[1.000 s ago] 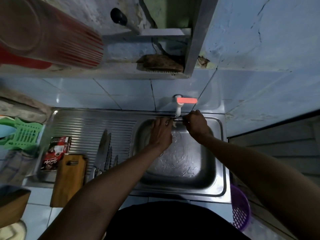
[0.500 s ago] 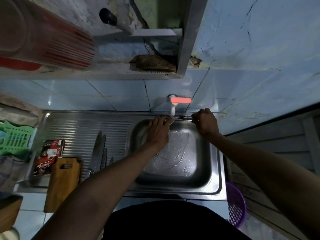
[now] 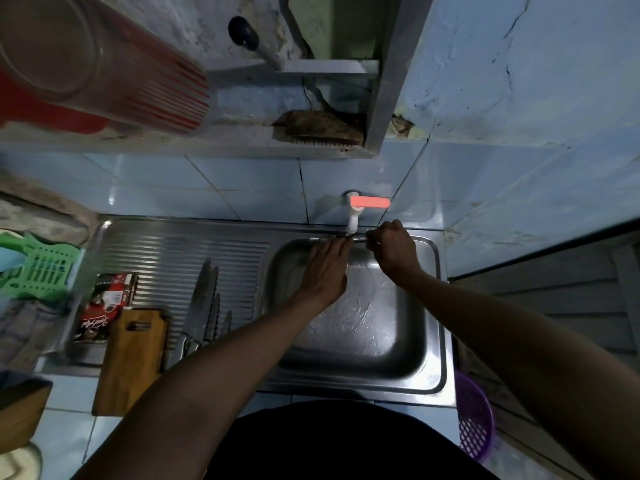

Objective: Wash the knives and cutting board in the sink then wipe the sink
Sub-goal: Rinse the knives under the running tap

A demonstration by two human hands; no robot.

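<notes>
A red and black packet (image 3: 105, 306) is lying on the ribbed draining surface (image 3: 180, 251) beside the wooden cutting board (image 3: 130, 362). White script lettering is showing on it, but it is too blurred to read. Nothing else is carrying legible text.

Knife (image 3: 332, 239) under tap, over sink (image 3: 360, 341)

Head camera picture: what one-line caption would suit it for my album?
Under the tap, both hands, left and right, rinse a knife over the sink; more knives and a cutting board wait alongside.
</notes>
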